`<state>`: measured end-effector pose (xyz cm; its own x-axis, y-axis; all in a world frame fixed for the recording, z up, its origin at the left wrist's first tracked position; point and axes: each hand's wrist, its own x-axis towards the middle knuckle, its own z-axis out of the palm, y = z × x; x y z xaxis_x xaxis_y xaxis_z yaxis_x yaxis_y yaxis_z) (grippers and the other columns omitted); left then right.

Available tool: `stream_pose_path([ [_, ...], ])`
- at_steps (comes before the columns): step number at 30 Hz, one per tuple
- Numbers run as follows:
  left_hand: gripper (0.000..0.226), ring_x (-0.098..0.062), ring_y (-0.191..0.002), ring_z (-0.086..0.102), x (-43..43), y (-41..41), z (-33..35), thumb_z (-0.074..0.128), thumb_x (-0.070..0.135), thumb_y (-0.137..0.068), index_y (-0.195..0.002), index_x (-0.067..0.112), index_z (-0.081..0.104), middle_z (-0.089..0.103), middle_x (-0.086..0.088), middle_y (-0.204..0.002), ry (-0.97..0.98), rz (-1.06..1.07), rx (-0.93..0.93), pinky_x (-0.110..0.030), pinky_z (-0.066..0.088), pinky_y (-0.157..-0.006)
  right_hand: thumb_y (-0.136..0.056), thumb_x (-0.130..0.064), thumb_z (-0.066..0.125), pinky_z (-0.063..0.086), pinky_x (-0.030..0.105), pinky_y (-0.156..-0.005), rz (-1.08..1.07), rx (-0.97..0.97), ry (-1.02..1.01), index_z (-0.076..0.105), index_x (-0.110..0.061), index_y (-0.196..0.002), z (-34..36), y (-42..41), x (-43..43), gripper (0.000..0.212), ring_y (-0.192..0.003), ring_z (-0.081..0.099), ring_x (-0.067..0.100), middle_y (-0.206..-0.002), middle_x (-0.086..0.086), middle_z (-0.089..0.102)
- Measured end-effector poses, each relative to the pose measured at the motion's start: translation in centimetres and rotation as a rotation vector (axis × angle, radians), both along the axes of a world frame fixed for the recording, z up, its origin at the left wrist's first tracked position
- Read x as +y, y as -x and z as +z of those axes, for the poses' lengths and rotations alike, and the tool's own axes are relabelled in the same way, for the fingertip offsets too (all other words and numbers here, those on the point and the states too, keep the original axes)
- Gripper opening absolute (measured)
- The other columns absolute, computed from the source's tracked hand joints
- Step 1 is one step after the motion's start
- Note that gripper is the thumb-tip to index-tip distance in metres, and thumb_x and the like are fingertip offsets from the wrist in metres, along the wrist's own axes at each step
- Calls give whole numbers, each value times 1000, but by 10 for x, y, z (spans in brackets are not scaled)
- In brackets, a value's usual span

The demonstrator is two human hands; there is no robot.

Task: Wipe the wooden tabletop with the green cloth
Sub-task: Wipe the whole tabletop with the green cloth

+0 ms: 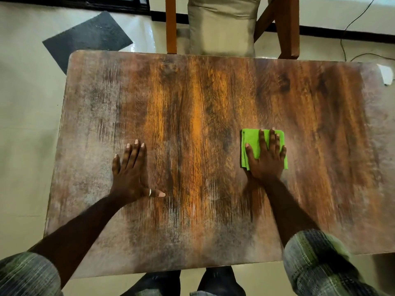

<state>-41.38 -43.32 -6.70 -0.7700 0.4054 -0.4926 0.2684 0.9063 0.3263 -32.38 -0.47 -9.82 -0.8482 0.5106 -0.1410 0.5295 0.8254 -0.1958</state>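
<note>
The cloth lies flat on the table, right of centre and about midway between the near and far edges. It is folded into a pad, with layered edges showing at its near left corner. The pad is close to square, so no long axis is clear. Its sides run nearly in line with the table's edges, turned a little clockwise.

The right hand rests flat on the cloth and covers most of it. The fingers are straight, close together and point to the far edge, and the thumb is spread to the left. Nothing is curled round the cloth; pressure alone holds it. The left hand lies flat on bare wood left of centre, well apart from the cloth, with fingers straight and slightly fanned. Its thumb, which wears a ring, points right.

Since the cloth is only pressed and not gripped, a fast stroke could let the hand slide off it. The folds could also drag open and bunch, leaving streaks. The left and right margins look grey and dull beside the brighter middle, so short strokes would probably miss them. A small white thing sits at the far right corner, and a wide sweep could knock it off. A chair stands beyond the far edge.
</note>
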Motion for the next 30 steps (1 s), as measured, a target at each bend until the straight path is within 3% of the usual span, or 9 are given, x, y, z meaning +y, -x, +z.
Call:
stream_pose_path([
  [9, 164, -16, -151, -35, 5, 38, 7, 45, 110, -34, -159, 30, -25, -33, 7, -165, -71, 72, 8, -53, -24, -118, -101, -74, 25, 3, 57, -128, 39, 21, -2, 7, -35, -166, -5, 61, 29, 77, -161, -2, 24, -175, 0, -1],
  [14, 169, -23, -148, -41, 17, 72, 7, 56, 107, -32, -155, 30, -32, -41, -1, -162, -71, -21, -23, -62, -19, -119, -100, -75, 23, 6, 60, -127, 3, 33, -6, 8, -35, -166, -7, 63, 13, 78, -161, 1, 25, -175, 1, 0],
  [21, 169, -25, -150, -37, 16, 71, 2, 59, 105, -36, -158, 27, -27, -38, -3, -163, -42, -29, 18, -63, -18, -119, -100, -75, 22, 0, 59, -127, 69, 17, 33, 3, -33, -166, -5, 114, -117, 81, -160, -6, 28, -174, 6, -8],
  [26, 166, -24, -152, -34, 16, 72, 0, 66, 99, -40, -160, 27, -22, -35, -1, -165, -21, -24, 37, -63, -15, -120, -101, -71, 27, -1, 59, -127, 183, 58, 131, 11, -28, -166, 2, 141, -233, 80, -160, -7, 27, -174, 7, -5],
  [30, 159, -23, -154, -30, 13, 73, -4, 56, 101, -42, -162, 26, -17, -30, 0, -167, -47, -24, 57, -67, -8, -121, -101, -69, 33, 2, 58, -127, 183, 91, 147, 15, -27, -166, 3, 142, -259, 79, -161, -5, 26, -174, 7, -1],
])
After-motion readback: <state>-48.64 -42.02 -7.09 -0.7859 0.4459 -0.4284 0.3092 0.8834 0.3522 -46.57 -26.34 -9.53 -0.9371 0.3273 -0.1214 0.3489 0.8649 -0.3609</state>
